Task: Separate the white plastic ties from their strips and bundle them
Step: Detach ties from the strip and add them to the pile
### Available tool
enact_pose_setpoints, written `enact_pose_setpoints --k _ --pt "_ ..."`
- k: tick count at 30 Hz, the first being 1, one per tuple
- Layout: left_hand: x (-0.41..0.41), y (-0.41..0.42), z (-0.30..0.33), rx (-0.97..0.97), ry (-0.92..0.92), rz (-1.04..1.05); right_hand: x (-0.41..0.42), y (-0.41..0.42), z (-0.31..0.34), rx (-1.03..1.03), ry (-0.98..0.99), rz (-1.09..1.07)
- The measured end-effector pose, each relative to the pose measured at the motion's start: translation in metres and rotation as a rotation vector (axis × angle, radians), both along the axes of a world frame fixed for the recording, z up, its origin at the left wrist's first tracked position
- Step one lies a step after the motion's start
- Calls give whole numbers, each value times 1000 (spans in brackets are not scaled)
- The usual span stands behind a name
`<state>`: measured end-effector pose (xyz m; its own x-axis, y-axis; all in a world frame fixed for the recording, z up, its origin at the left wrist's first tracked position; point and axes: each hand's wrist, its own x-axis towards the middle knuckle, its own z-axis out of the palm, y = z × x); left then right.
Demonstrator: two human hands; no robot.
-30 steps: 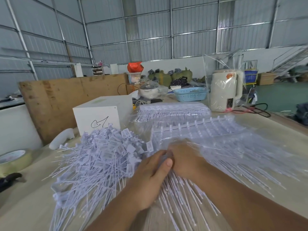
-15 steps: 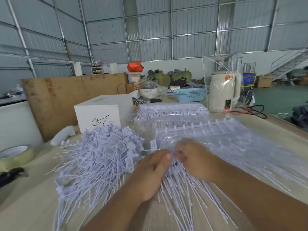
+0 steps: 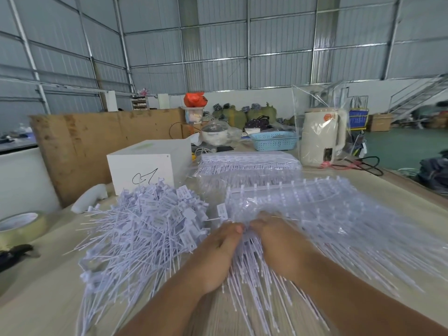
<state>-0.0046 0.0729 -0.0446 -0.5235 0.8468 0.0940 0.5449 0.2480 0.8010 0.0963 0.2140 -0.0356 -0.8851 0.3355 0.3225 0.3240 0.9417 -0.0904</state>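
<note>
Your left hand (image 3: 215, 258) and right hand (image 3: 278, 243) meet at the near-centre of the table (image 3: 36, 299), fingertips almost touching. Both are curled down onto the heads of the white ties on strips (image 3: 327, 214), which lie fanned out under clear plastic wrap in front of you, tails running toward you and to the right. Left thumb lies along the top of the hand, pointing at the right hand. Each hand appears to pinch ties at the same spot; the exact grip is hidden by the fingers and motion blur.

Pile of loose ties (image 3: 145, 226) sits just left of your left hand, tag heads heaped up, tails pointing toward you. A second wrapped pack of ties (image 3: 247, 163) lies farther back, behind the open strips.

White box (image 3: 148, 163) with a black scribble stands behind the loose pile. Tape roll (image 3: 21, 226) at the far left edge. Blue basket (image 3: 274, 141) and cream kettle (image 3: 322, 139), inside a clear bag, stand at the back
</note>
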Motion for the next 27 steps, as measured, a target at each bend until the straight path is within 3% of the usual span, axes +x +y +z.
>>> enact_pose_setpoints --k 8,15,22,27 --pt "4 -3 8 -3 68 -34 0 1 11 412 -219 52" --pt "0 2 3 -33 189 -25 21 -11 22 565 -105 104" --pt "-10 3 -9 -109 181 -41 45 -17 37 497 -143 128" --pt "-9 4 -6 -148 280 -26 68 -36 61 390 -16 65"
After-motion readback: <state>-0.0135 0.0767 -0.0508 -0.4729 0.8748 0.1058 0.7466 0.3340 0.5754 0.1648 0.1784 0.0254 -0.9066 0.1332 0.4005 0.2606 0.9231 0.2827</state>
